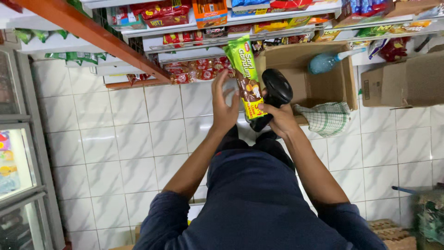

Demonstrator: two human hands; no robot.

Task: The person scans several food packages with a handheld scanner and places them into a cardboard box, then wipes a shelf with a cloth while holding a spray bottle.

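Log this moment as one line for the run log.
left hand: open beside green snack pack | right hand: grips black scanner, pack | ahead: cardboard box

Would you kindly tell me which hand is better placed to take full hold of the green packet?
Probably the left hand: it is open, palm beside the green packet. The right hand is busy, its grip closed on the black scanner, thumb at the packet's lower end.
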